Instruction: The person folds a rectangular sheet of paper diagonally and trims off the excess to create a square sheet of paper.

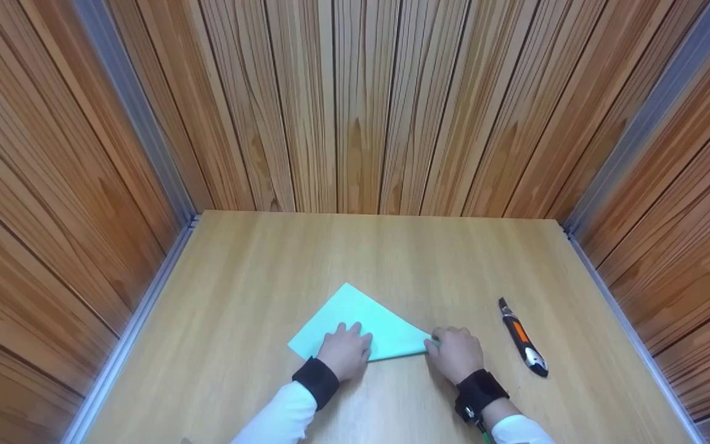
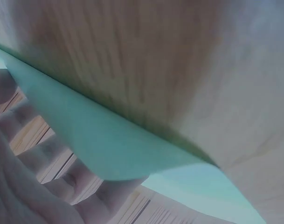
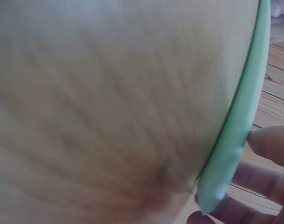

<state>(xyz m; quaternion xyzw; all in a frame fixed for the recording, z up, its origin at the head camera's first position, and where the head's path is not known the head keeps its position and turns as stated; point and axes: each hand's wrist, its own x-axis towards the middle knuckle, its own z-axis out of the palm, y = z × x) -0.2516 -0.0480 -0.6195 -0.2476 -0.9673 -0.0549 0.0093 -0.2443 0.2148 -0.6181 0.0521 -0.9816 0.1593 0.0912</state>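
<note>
A light green sheet of paper (image 1: 367, 311), folded along its near edge, lies on the table with one corner pointing away. My left hand (image 1: 344, 353) rests on the near left part of it, fingers spread over the surface. At the right corner, my right hand (image 1: 457, 353) pinches the narrow tip. Seen from the left wrist, the folded layer of paper (image 2: 95, 135) bulges up in front of my fingers. In the right wrist view, the paper's narrow end (image 3: 221, 172) sits between my thumb and fingers.
A utility knife (image 1: 522, 339) with a black and orange handle lies to the right of my right hand. Wood-panelled walls (image 1: 361, 111) enclose the wooden table (image 1: 238, 259) at the back and both sides, with metal rails (image 1: 127, 330) along its side edges.
</note>
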